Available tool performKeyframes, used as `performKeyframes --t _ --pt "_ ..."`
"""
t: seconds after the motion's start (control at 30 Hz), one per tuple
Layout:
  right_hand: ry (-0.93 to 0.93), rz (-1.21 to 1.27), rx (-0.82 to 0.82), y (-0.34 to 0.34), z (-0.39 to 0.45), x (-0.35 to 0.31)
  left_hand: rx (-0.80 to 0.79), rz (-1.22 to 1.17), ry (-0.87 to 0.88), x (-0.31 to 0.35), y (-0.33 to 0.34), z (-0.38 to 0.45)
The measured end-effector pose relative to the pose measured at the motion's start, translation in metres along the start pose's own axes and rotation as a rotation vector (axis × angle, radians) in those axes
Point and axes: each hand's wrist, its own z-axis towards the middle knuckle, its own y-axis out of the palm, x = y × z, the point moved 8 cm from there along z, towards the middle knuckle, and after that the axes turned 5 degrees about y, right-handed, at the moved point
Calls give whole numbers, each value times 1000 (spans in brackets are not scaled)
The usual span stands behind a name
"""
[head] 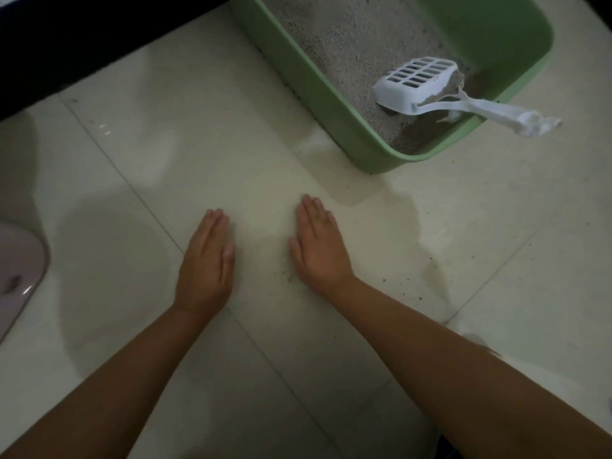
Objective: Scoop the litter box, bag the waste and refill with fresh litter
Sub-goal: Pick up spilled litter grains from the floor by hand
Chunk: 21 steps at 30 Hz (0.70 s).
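I see the green litter box (334,104) well ahead of my right hand (318,246) and off to its right, sitting on the tiled floor (132,180) with its long axis running diagonally, the near corner pointing back toward my hands and the far end leaving the frame at the top. Grey litter (337,44) fills its bed. A white slotted scoop (419,86) lies in the near right end of the box, slotted head inward toward the box's middle, handle (496,115) pointing out to the right over the rim; the handle end looks wrapped in something white, though I cannot tell what. Both my hands are flat on the floor, palms down, fingers straight and close together, holding nothing, with my left hand (207,260) just beside the right and a gap of bare tile between them. A few grains (289,276) are scattered near my right wrist. Left of my left hand sits a pale rounded object (20,276), and a dark strip (82,38) runs along the far left edge.
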Motion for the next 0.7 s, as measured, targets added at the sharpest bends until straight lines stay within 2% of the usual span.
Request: performKeyframes --t 0.1,0.23,0.37,0.43,0.57,0.7 --pt "-53 147 -63 -6 6 -15 -26 179 2 -8 -1 -9" --pt "-2 167 59 -37 19 7 -84 346 32 -14 10 -14" --pt "3 -25 -160 -25 25 37 -115 431 39 -13 16 -14" --pt "-101 -129 -222 -16 21 33 -116 441 36 -13 15 -14" --pt "-345 -164 -267 -2 -1 6 -145 450 33 -13 16 -13" --pt "-492 -194 -328 7 -23 -6 -176 460 28 -13 16 -14"
